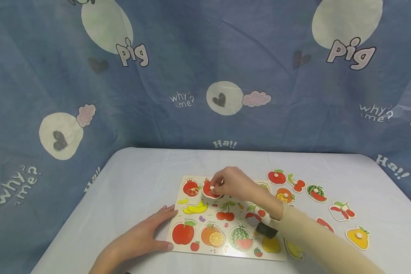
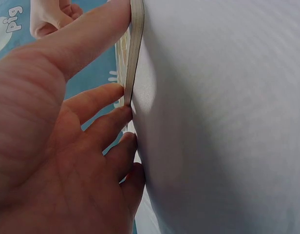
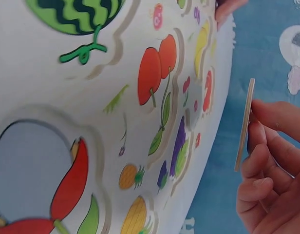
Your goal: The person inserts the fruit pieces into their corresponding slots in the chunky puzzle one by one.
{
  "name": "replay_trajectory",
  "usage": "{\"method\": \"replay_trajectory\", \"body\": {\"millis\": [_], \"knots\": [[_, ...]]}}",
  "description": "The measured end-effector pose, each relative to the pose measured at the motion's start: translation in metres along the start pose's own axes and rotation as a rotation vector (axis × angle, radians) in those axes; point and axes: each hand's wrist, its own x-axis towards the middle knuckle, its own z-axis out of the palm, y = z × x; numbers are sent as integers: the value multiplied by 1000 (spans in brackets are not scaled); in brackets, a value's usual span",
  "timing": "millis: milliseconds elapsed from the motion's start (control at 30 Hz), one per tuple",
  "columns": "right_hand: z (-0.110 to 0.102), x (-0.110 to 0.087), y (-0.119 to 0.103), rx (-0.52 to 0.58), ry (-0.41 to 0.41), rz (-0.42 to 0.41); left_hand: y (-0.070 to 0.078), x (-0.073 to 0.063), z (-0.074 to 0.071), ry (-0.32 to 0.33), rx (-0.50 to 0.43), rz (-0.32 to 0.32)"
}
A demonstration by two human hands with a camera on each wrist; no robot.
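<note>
A white wooden fruit puzzle board (image 1: 178, 214) lies on the table. My right hand (image 1: 233, 183) pinches the knob of a red pomegranate piece (image 1: 207, 189) over the board's upper left. The right wrist view shows this piece (image 3: 244, 126) edge-on, apart from the board, its printed face hidden. Beside it on the board is the pomegranate picture (image 1: 191, 188). My left hand (image 1: 140, 233) rests at the board's left side, thumb and fingertips touching its edge (image 2: 136, 48). The right forearm covers part of the board's right side.
Right of the board lie several loose knobbed pieces: an apple (image 1: 276, 177), cherries (image 1: 298, 185), a watermelon (image 1: 316, 193), an orange (image 1: 285, 195), a red-and-white piece (image 1: 342, 211), a yellow pear (image 1: 357, 238) and bananas (image 1: 294, 250). A blue printed curtain (image 1: 191, 129) hangs behind the table.
</note>
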Motion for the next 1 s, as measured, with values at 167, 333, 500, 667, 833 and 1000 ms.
{"method": "replay_trajectory", "body": {"millis": [167, 333, 500, 667, 833, 1000], "knots": [[4, 6, -2, 5, -10, 8, 1, -1, -1, -5, -5, -6], [9, 12, -3, 8, -3, 35, 0, -1, -1, -4, -14, -7], [13, 18, -3, 23, 2, 25, -1, -1, -1, -1, -10, -13], [17, 25, -3, 40, 8, 5, -2, -1, 0, -2, -1, -21], [21, 32, -5, 55, 22, 21, -3, 0, 0, -5, -1, -9], [25, 38, -6, 58, 30, 37, -3, 1, -1, -15, -11, 6]]}}
